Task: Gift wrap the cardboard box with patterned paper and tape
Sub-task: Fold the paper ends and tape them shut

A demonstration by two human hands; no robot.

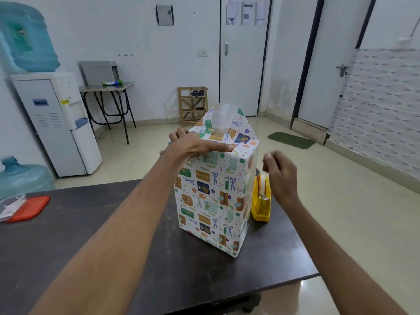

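The box [211,201], covered in white patterned paper, stands upright on the dark table [91,235]. Its far top flap [227,126] sticks up with a strip of clear tape on it. My left hand [197,144] lies flat on the top of the box, fingers straight, pressing the folded paper down. My right hand [280,176] hovers just right of the box, above the yellow tape dispenser [261,201], with its fingers curled and pinching at the tape end. The strip itself is hard to make out.
A clear container with a red lid [29,208] sits at the table's left edge. The table's right edge runs close behind the dispenser. Water bottles [22,178] and a cooler [59,123] stand on the floor to the left.
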